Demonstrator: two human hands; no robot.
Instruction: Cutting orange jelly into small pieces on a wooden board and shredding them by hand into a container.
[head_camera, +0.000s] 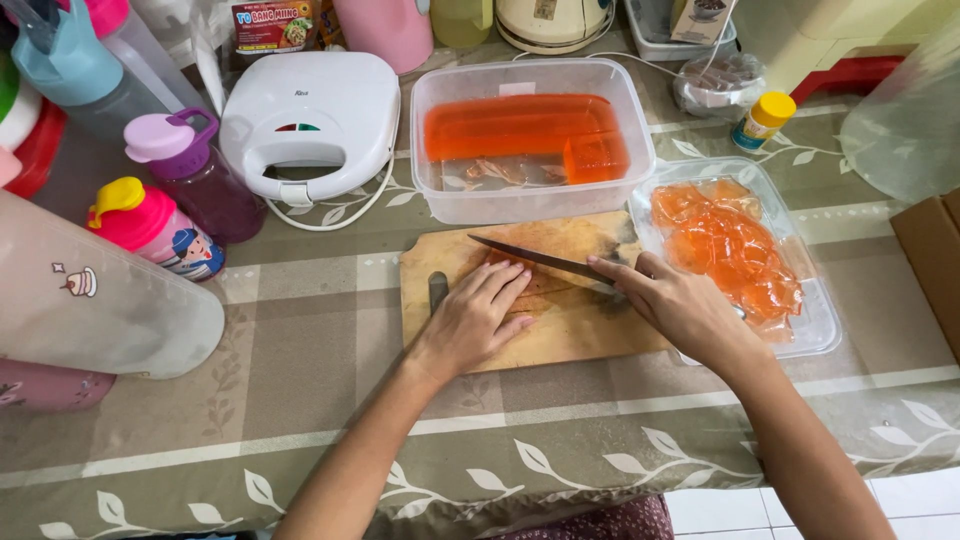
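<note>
Mostly hidden: jelly (545, 283) under left hand (478, 318).

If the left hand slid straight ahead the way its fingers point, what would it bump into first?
Probably the knife blade. The left hand lies flat on the wooden cutting board, fingers pointing up and slightly right, and the blade crosses just past its fingertips. Beyond that stands the clear tub of orange jelly. Blade height is hard to judge.

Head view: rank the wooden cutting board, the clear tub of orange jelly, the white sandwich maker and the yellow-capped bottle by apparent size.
1. wooden cutting board
2. clear tub, close to the board, so unsure
3. white sandwich maker
4. yellow-capped bottle, clearly smallest
</note>
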